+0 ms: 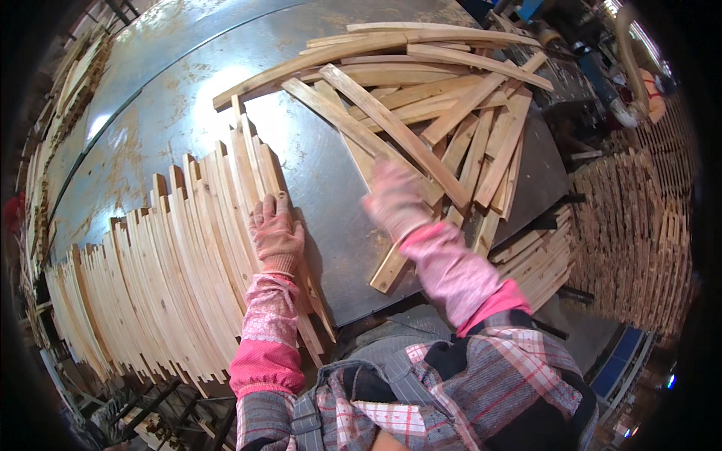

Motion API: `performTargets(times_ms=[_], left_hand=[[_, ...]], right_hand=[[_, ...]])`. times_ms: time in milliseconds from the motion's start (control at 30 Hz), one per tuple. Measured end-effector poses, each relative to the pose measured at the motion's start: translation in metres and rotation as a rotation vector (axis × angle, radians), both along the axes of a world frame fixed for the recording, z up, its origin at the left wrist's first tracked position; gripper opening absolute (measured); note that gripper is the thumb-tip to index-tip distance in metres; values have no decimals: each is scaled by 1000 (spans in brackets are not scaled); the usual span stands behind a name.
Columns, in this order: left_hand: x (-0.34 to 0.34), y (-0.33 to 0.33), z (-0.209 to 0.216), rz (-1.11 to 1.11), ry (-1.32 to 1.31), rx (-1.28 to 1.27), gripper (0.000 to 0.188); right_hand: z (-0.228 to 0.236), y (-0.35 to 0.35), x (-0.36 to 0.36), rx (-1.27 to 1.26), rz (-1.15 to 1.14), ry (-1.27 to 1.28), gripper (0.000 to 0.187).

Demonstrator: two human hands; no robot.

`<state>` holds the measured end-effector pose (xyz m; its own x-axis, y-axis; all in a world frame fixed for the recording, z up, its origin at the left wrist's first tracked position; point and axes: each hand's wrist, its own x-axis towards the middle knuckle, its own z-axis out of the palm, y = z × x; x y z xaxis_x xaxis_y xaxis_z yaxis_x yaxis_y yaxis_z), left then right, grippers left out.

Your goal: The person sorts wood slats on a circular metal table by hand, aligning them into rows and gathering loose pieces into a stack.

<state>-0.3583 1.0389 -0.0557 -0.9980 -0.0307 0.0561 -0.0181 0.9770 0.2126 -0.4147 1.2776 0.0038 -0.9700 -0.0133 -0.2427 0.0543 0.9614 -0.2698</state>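
My left hand (277, 234), in a pinkish work glove, lies flat with its fingers stretched out on the right end of a row of wooden strips (173, 263). The strips stand side by side on the metal table, their far ends uneven. My right hand (397, 197), gloved too, is over the near left edge of a loose pile of wooden strips (432, 105). Motion smears its fingers, so I cannot tell whether they grip a strip. A strip end (389, 272) sticks out toward me below that hand.
The grey metal table (323, 161) carries scattered sawdust. Stacked strips (538, 259) sit lower down, beyond the table's right edge. Farther right rises a tall stack of rough wood (632, 233). More timber (71, 83) lines the far left. Machinery (579, 68) stands at the back right.
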Motion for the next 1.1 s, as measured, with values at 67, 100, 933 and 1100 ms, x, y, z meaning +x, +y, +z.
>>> performTargets(times_ms=[67,100,933,1100], left_hand=[[-4,5,7,-41,24,23,70],[-5,5,9,-34,-28,36,69],[-27,23,11,151,-91,93,68],[-31,34,20,253,-51,97,67]], right_hand=[[-22,59,-33,274,52,128,49],[-20,58,-39,271,70,48,49],[2,79,-53,-279,148,-13,82],[34,7,-204,106,391,286,52]])
